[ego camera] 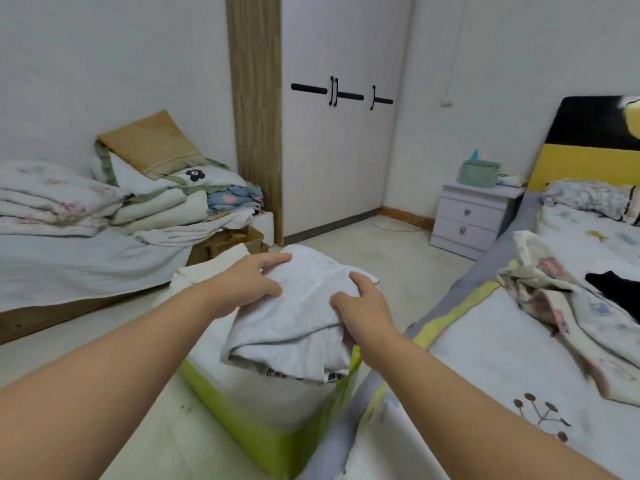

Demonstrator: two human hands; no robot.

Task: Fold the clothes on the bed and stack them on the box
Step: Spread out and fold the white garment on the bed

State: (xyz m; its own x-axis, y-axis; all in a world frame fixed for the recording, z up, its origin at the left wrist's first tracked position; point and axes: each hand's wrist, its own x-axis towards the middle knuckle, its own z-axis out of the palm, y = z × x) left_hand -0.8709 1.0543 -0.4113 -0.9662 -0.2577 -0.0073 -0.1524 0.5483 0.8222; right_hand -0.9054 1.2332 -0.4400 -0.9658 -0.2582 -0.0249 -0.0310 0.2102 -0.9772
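A folded light grey garment [304, 317] lies on top of the white and lime-green box [263, 407] on the floor between two beds. My left hand [254, 277] rests on the garment's left side with fingers spread. My right hand [363, 306] rests on its right edge, fingers slightly bent over the cloth. Beneath the grey garment a patterned fabric edge [301, 374] peeks out. On the bed [502, 358] at right lie a crumpled floral garment [557, 306] and a black garment [616, 289].
A second bed [69, 268] at left carries stacked quilts and pillows [138, 192]. A cardboard box [228, 242] sits beside it. A white wardrobe [339, 133] stands at the back, and a nightstand [474, 216] with a green basket [479, 173] is by the headboard.
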